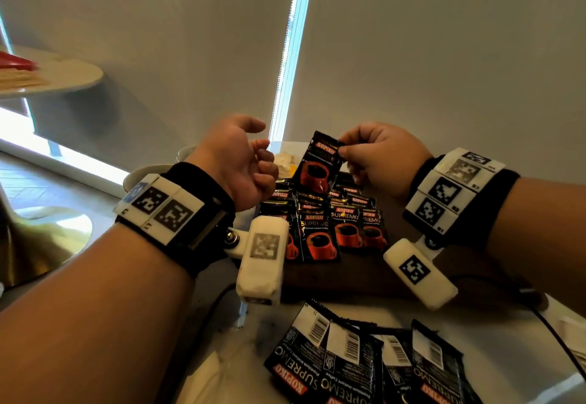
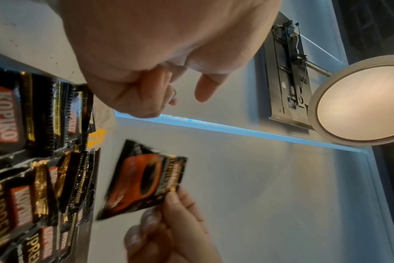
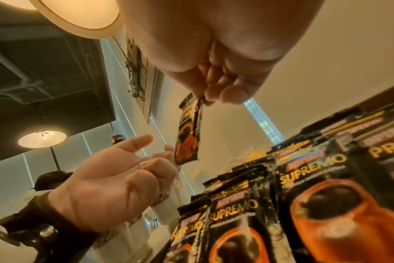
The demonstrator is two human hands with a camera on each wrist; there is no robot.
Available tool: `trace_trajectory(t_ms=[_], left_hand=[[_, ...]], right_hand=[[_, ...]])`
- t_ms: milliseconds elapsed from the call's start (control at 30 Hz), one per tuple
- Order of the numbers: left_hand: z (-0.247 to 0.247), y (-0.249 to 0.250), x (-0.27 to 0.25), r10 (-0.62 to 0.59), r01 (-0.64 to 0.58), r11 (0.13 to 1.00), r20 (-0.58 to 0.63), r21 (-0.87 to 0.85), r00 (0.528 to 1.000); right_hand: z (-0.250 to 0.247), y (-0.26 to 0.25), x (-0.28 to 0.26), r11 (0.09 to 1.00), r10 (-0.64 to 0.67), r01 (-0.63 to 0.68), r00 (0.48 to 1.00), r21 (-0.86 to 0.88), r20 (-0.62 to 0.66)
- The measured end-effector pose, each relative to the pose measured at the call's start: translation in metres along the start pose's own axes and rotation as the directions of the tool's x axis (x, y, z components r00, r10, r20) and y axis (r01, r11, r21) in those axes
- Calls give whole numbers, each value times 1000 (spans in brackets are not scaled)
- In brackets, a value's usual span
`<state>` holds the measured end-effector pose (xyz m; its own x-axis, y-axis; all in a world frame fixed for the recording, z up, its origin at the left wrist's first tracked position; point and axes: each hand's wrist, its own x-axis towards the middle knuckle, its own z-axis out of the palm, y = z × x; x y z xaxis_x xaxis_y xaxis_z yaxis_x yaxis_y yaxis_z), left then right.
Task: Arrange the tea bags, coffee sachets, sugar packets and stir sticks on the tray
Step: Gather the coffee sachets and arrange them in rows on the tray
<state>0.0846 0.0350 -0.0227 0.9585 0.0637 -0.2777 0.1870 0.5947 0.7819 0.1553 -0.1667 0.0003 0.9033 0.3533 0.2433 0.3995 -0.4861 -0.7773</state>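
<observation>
Right now the right hand pinches a Kopiko sachet by its top corner, hanging lengthwise above the tray's rows; the left hand waits beside, loosely curled, empty.

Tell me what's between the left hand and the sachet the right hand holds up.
Nothing: only open air separates the left hand from the raised sachet, clearest in the right wrist view.

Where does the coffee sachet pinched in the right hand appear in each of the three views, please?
Head: held sachet at centre, pinched by the right hand, above the rows of sachets.
Left wrist: lower centre, blurred.
Right wrist: centre, hanging below the fingertips.
Shared landmark: the left hand, beside it and empty.
</observation>
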Motion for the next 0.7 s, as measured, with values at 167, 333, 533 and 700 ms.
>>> trace_trajectory(t_ms=[167, 333, 533, 700], left_hand=[[-4, 7, 1, 48, -42, 996, 82, -74, 995], [-6, 11, -1, 91, -65, 982, 148, -177, 985], [-7, 10, -3, 99, -72, 981, 146, -182, 984], [-6, 9, -3, 93, -65, 981, 152, -180, 984]], right_hand=[[8, -5, -9, 993, 117, -113, 965, -27, 233], [22, -12, -16, 968, 164, -76, 912, -240, 376], [32, -16, -23, 938, 209, -57, 881, -343, 425], [32, -15, -25, 916, 217, -35, 881, -400, 421]])
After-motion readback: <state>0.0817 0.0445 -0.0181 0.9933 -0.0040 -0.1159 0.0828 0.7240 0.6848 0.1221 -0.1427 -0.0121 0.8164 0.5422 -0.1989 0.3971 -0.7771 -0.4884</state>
